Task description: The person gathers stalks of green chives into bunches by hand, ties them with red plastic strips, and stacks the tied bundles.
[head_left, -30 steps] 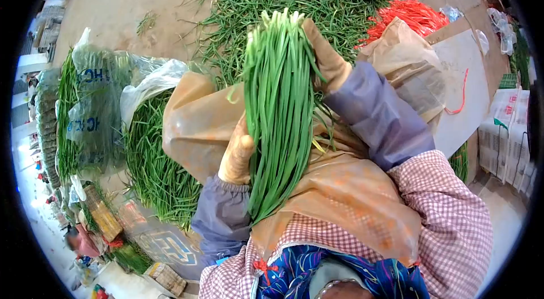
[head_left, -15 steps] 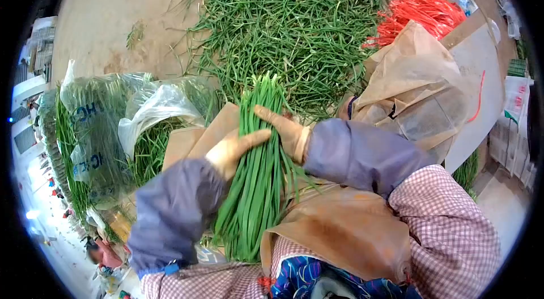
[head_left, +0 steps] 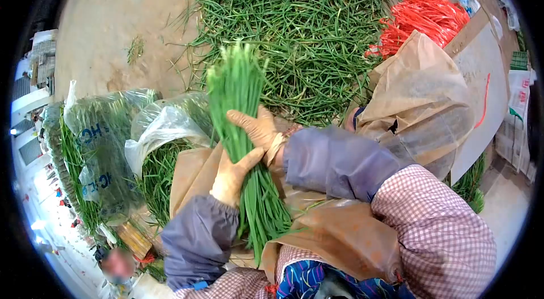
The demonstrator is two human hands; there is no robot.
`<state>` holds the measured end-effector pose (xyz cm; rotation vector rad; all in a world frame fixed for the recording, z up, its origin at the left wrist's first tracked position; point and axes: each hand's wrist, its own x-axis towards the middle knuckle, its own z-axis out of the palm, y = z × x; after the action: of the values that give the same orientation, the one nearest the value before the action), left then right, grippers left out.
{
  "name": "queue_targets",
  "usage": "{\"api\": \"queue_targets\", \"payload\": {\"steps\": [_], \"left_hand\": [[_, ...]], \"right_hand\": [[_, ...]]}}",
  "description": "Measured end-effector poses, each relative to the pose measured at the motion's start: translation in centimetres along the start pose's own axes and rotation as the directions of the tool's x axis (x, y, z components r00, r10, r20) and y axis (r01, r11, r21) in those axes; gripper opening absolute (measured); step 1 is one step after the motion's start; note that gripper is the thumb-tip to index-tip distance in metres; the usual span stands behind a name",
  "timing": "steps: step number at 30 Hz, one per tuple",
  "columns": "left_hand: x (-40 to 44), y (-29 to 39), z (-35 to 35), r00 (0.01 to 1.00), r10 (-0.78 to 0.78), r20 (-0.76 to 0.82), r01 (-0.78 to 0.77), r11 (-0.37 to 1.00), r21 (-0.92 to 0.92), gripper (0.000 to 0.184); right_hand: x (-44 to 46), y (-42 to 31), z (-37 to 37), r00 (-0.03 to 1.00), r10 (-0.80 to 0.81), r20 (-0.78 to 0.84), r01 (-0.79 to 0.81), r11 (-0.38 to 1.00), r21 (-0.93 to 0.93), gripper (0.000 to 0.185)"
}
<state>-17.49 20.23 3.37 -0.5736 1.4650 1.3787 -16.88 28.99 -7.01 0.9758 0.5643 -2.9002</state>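
A bunch of garlic chives [head_left: 233,92] hangs in front of me, pale cut ends up and leaf tips down over my lap; its top is slightly blurred. My left hand [head_left: 231,177], in a tan glove, is wrapped around the middle of the bunch from the left. Just above it, my right hand [head_left: 258,131], gloved too, closes on the bunch from the right with fingers across the stems. Brown sheeting [head_left: 340,236] covers my lap beneath the leaf tips.
A big heap of loose green leaves [head_left: 294,33] lies ahead. Red plastic strips [head_left: 425,18] are piled at right, beyond brown plastic sheeting [head_left: 419,89]. Clear plastic bags [head_left: 107,146] packed with greens stand at left. Another person [head_left: 118,265] is at lower left.
Both hands have lifted the bunch up and leftward. It now leans left at the top, with more stem showing above my hands, and my right hand sits farther left.
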Motion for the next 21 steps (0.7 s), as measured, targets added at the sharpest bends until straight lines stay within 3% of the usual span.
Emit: {"api": "queue_targets", "payload": {"steps": [2,3,4,5,6,7,8,9,10,12,16,17,18,19,20,21], "left_hand": [[-0.8,-1.7,-0.2,0.995,0.0,0.096,0.029,0.953,-0.302,0.057],[-1.4,-1.9,0.2,1.0,-0.018,-0.018,0.013,0.972,-0.233,0.053],[-1.8,-2.5,0.6,0.995,0.065,-0.076,-0.075,0.989,-0.131,0.052],[-1.5,-4.1,-2.3,0.954,0.284,0.093,-0.299,0.91,0.288,0.052],[-1.6,-3.5,-2.5,0.949,0.306,0.071,-0.314,0.913,0.26,0.054],[-1.7,-2.9,-2.8,0.944,0.327,0.049,-0.329,0.915,0.233,0.055],[-3.1,-0.3,-0.3,0.982,0.113,-0.151,-0.148,0.957,-0.248,0.057],[-3.0,0.3,-0.4,0.977,0.112,-0.182,-0.164,0.938,-0.304,0.06],[-3.1,0.9,-0.2,0.977,0.105,-0.188,-0.16,0.938,-0.308,0.062],[-3.0,1.5,0.1,0.976,0.087,-0.201,-0.151,0.933,-0.328,0.065],[-2.1,1.6,-1.3,0.96,0.114,-0.257,-0.191,0.934,-0.301,0.069],[-1.9,1.7,-1.5,0.951,0.11,-0.289,-0.196,0.937,-0.289,0.071],[-1.1,0.3,-2.8,0.899,0.385,-0.206,-0.387,0.922,0.036,0.068],[0.1,-2.0,-4.8,0.8,0.599,-0.043,-0.553,0.763,0.334,0.066],[-0.3,0.6,-3.1,0.918,0.349,-0.188,-0.354,0.935,0.003,0.066],[-0.8,3.1,-1.4,0.947,0.064,-0.315,-0.189,0.903,-0.385,0.066]], "right_hand": [[-0.8,-0.2,1.8,0.984,-0.105,0.145,0.135,0.968,-0.213,0.063],[-1.4,-1.6,2.3,0.954,0.006,0.3,0.083,0.955,-0.285,0.069],[-0.8,-1.4,2.1,0.893,0.117,0.435,-0.018,0.974,-0.226,0.069],[0.4,-2.2,1.4,0.831,0.301,0.468,-0.26,0.954,-0.151,0.068],[1.9,-3.2,0.1,0.724,0.46,0.514,-0.49,0.868,-0.087,0.067],[4.7,-1.9,-3.3,0.762,0.55,0.341,-0.498,0.835,-0.234,0.056],[5.7,-0.4,-6.0,0.807,0.568,0.161,-0.382,0.711,-0.59,0.047],[6.6,1.1,-8.9,0.84,0.539,0.058,-0.268,0.507,-0.82,0.045],[6.8,2.8,-11.9,0.846,0.532,0.041,-0.17,0.343,-0.924,0.042],[7.1,5.5,-17.4,0.827,0.562,0.014,-0.061,0.115,-0.991,0.038],[12.2,3.2,-23.2,0.832,0.544,0.109,0.139,-0.015,-0.99,0.033],[14.8,1.0,-24.3,0.847,0.502,0.175,0.216,-0.025,-0.976,0.032],[17.6,-1.6,-25.1,0.861,0.441,0.253,0.295,-0.029,-0.955,0.032],[19.7,-5.5,-23.5,0.89,0.451,0.063,0.15,-0.159,-0.976,0.033],[23.9,-7.2,-26.5,0.928,0.362,0.085,0.184,-0.248,-0.951,0.03],[28.2,-8.8,-29.7,0.957,0.27,0.105,0.197,-0.34,-0.919,0.027]]}}
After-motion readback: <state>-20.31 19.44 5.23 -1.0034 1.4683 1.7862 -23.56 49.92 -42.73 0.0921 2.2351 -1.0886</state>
